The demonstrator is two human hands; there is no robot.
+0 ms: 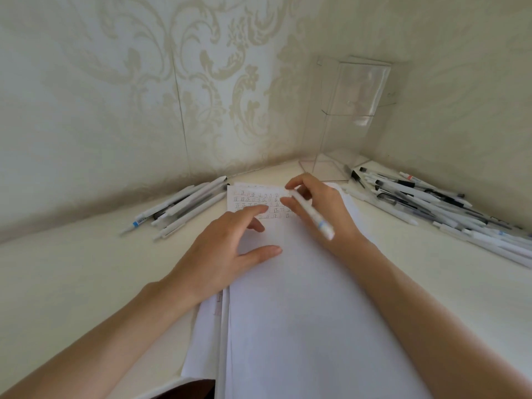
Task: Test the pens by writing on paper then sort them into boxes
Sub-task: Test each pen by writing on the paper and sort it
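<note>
Head view: a right hand [319, 208] clamps its curled fingers round a white pen [312, 213] at the far end of the paper [302, 298], beside rows of test marks; the left hand [230, 243] lies on the sheet, fingers straight and apart; most of the sheet is blank, a small pile of pens [184, 204] lies far left and a larger pile [426, 200] far right, so testing looks early, with sorting not begun; the clear box [345, 116] in the far corner seems empty, though glare blurs it; the pen's tip is hidden behind the fingers; no second box shows.
</note>
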